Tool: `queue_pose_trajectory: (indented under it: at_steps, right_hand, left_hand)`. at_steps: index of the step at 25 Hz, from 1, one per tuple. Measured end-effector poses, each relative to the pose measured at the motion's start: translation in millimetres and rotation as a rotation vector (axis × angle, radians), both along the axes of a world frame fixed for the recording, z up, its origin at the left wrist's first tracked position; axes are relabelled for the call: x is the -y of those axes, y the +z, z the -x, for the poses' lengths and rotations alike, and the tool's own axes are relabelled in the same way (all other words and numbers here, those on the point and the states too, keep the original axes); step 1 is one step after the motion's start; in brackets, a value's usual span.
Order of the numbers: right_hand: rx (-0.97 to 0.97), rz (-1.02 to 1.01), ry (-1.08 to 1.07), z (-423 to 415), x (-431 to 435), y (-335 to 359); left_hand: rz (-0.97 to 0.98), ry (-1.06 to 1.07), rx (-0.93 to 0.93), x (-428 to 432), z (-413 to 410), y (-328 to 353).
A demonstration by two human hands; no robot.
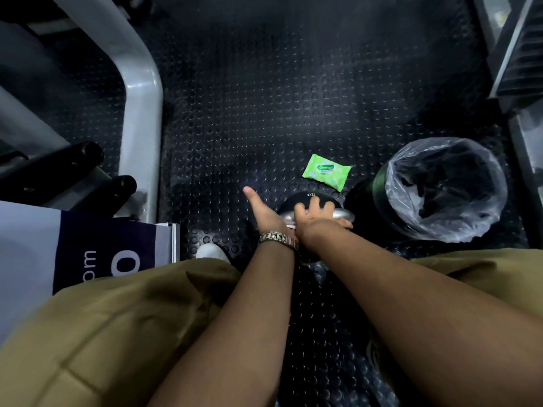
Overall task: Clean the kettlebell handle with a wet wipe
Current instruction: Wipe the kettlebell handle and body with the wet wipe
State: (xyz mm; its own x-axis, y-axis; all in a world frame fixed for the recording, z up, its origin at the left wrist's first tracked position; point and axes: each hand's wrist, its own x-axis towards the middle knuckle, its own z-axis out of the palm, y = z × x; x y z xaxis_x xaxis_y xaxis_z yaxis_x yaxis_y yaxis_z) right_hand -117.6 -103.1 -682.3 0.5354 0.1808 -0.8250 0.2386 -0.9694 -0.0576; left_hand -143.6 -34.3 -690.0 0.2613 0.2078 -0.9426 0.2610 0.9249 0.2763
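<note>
A black kettlebell (308,197) stands on the studded floor between my knees, its silver handle (342,214) lying across the top. My right hand (316,214) curls over the middle of the handle, and a thin white edge of wet wipe (290,225) shows under its heel. My left hand (266,214), with a metal watch on the wrist, holds the handle's left end with its thumb stuck out to the far left. Its fingers are hidden behind the right hand. A green pack of wipes (326,171) lies flat just beyond the kettlebell.
A black bin with a clear plastic liner (440,189) stands right of the kettlebell, almost touching it. A grey machine frame (144,113) and black padded bars (67,168) are at the left. A white and navy sign (105,248) is beside my left knee.
</note>
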Motion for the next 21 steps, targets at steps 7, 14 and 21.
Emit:
queue_pose_trajectory:
  at_steps: [7,14,21]
  right_hand:
    - [0.014,0.066,0.12,8.1,2.8,1.9]
    - [0.011,0.062,0.083,6.2,-0.8,6.1]
    - [0.037,0.048,0.111,10.0,5.1,8.1]
  left_hand:
    - [0.059,-0.203,0.06,-14.8,9.8,-21.7]
    - [0.044,-0.135,0.042,-6.1,7.2,-8.7]
    - [0.051,-0.111,0.135,-12.3,13.2,-15.3]
